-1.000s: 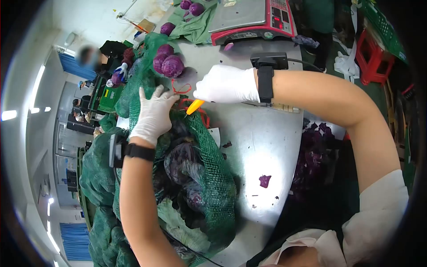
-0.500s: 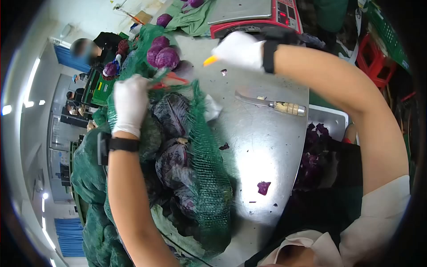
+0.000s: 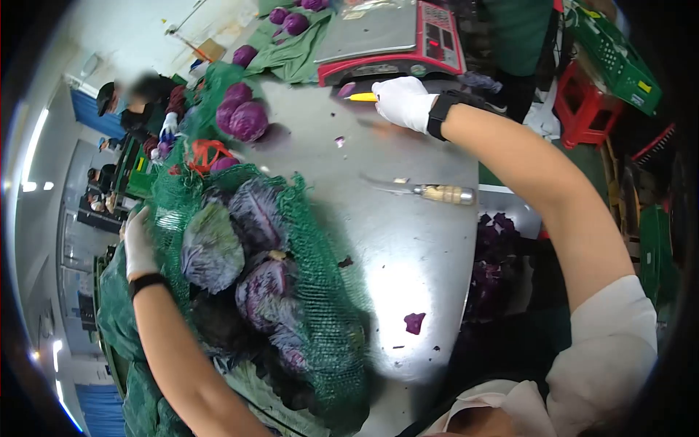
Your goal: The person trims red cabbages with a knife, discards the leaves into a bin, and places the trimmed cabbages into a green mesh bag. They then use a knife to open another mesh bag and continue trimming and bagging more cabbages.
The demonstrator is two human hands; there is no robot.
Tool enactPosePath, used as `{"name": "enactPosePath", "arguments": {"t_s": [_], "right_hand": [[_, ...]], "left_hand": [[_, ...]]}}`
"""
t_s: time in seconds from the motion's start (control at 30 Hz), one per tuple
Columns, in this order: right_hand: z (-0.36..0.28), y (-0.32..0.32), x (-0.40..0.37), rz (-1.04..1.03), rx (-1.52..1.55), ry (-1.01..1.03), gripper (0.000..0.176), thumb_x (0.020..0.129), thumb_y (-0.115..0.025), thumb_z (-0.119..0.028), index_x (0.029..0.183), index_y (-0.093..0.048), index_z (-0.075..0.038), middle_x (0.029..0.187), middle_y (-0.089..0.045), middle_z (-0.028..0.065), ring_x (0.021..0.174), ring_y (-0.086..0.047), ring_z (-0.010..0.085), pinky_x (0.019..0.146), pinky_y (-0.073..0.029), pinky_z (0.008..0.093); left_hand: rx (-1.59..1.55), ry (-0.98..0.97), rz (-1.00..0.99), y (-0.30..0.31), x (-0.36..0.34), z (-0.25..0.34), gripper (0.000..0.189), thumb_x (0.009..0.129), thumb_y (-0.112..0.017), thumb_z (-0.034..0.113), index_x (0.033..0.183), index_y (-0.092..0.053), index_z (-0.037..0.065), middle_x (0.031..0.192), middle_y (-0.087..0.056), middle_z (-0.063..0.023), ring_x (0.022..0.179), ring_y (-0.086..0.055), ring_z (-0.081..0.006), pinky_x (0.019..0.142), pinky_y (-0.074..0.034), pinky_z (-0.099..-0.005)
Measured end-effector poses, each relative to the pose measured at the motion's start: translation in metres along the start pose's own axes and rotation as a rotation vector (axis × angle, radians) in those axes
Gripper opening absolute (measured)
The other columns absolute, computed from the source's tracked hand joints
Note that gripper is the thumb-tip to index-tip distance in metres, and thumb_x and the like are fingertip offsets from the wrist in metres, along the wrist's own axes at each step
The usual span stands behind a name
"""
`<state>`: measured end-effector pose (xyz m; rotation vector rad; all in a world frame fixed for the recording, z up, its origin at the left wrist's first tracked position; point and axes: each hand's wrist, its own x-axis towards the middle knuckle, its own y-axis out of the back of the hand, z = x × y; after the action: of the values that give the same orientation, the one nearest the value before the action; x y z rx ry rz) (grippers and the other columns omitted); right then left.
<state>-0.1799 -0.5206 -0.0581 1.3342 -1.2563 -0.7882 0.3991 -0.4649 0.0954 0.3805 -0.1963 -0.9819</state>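
A green mesh bag [image 3: 328, 349] lies opened out on the left, with several red cabbages [image 3: 212, 247] showing their dusty purple and green outer leaves. My left hand [image 3: 139, 244], in a white glove, grips the bag's left side; its fingertips are partly hidden. Over the table's far side, just in front of the scale, my gloved right hand [image 3: 404, 103] is closed around a slim yellow tool [image 3: 362, 97] pointing left. The tool's kind is not clear. Red strapping [image 3: 207, 154] lies at the bag's far end.
A metal table [image 3: 306, 146] carries a curved knife [image 3: 437, 193], peeled purple cabbages [image 3: 247, 121], leaf scraps [image 3: 414, 323] and a red scale [image 3: 444, 44]. Leaf trimmings [image 3: 495, 277] fill a bin at the right edge. A red stool [image 3: 586, 109] stands beyond. Co-workers [image 3: 145, 102] are at the far left.
My left hand has moved left and nearer, spreading the bag and exposing more cabbage. My right hand with the yellow tool has shifted slightly right in view. The whole view has shifted too.
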Motion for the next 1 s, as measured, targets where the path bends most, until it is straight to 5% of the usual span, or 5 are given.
{"name": "enactPosePath", "arguments": {"t_s": [0.2, 0.33, 0.6, 0.77, 1.0], "right_hand": [[0.046, -0.035, 0.016, 0.041, 0.09, -0.155, 0.027, 0.089, -0.061, -0.023, 0.106, -0.069, -0.004, 0.1, -0.072, 0.0167, 0.091, -0.071, 0.032, 0.077, -0.056, 0.0432], [0.045, -0.032, -0.024, 0.392, -0.205, 0.132, 0.032, 0.088, -0.065, -0.029, 0.108, -0.062, -0.004, 0.1, -0.066, 0.016, 0.097, -0.066, 0.0331, 0.078, -0.055, 0.0437], [-0.011, -0.015, -0.156, 0.001, 0.15, 0.232, 0.028, 0.091, -0.066, -0.032, 0.098, -0.063, -0.005, 0.097, -0.066, 0.0163, 0.094, -0.065, 0.0355, 0.08, -0.053, 0.0463], [-0.032, 0.015, -0.207, 0.148, 0.568, 0.091, 0.022, 0.096, -0.06, -0.029, 0.103, -0.061, -0.008, 0.096, -0.068, 0.0172, 0.087, -0.065, 0.0376, 0.077, -0.052, 0.0458], [-0.086, 0.086, -0.314, -0.258, 1.179, 0.012, 0.025, 0.1, -0.061, -0.026, 0.111, -0.062, -0.003, 0.082, -0.063, 0.0041, 0.063, -0.058, 0.0093, 0.059, -0.048, 0.0282]], "left_hand": [[0.117, -0.456, 0.002, 0.005, -0.153, 0.024, 0.051, 0.097, -0.058, 0.01, 0.145, -0.045, 0.004, 0.137, -0.054, -0.0075, 0.122, -0.053, -0.0188, 0.103, -0.041, -0.0349], [0.889, -0.933, 0.104, -0.011, -0.322, 0.037, 0.047, 0.092, -0.056, 0.0, 0.139, -0.048, -0.001, 0.138, -0.052, -0.015, 0.133, -0.047, -0.0299, 0.114, -0.033, -0.0419], [0.95, -0.487, -0.157, -0.044, -0.511, -0.043, 0.054, 0.079, -0.076, 0.013, 0.128, -0.058, 0.001, 0.113, -0.058, -0.0159, 0.103, -0.054, -0.0354, 0.091, -0.043, -0.0436], [1.101, -0.809, 0.09, -0.079, -0.535, -0.077, 0.03, 0.073, -0.073, 0.008, 0.103, -0.068, 0.006, 0.105, -0.06, -0.009, 0.095, -0.055, -0.0298, 0.084, -0.043, -0.0432], [1.063, -0.823, -0.357, -0.097, -0.627, -0.151, 0.028, 0.073, -0.061, 0.008, 0.1, -0.065, 0.007, 0.097, -0.06, -0.0092, 0.088, -0.057, -0.028, 0.077, -0.044, -0.0402]]}}
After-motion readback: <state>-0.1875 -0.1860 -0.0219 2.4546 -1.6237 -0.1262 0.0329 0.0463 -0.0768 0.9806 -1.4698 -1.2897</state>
